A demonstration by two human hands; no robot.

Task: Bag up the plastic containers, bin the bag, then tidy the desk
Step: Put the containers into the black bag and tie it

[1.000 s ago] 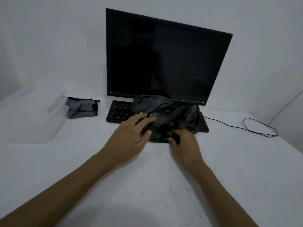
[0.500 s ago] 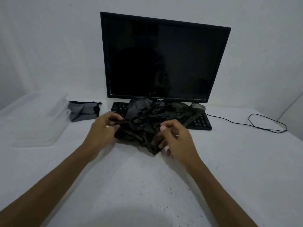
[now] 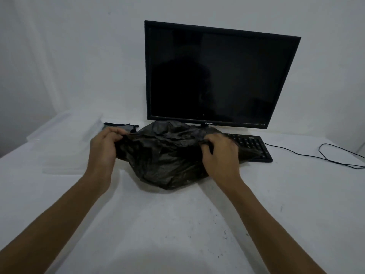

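A crumpled black plastic bag [image 3: 166,161] is stretched between my hands just above the white desk [image 3: 177,224], in front of the monitor. My left hand [image 3: 104,147] grips its left edge, and my right hand [image 3: 219,155] grips its right edge. The bag sags in the middle and hides the left part of the keyboard. Clear plastic containers [image 3: 65,139] lie on the desk at the left, faint against the white surface, a short way from my left hand.
A black monitor [image 3: 217,74] stands at the back. Its black keyboard [image 3: 254,147] shows to the right of the bag. A small grey pouch [image 3: 120,126] lies behind my left hand. A black cable [image 3: 325,157] loops across the desk at the right.
My hands lifted the bag off the keyboard, pulled it toward me and spread it apart sideways. The view shifted left, so the monitor now sits further right.
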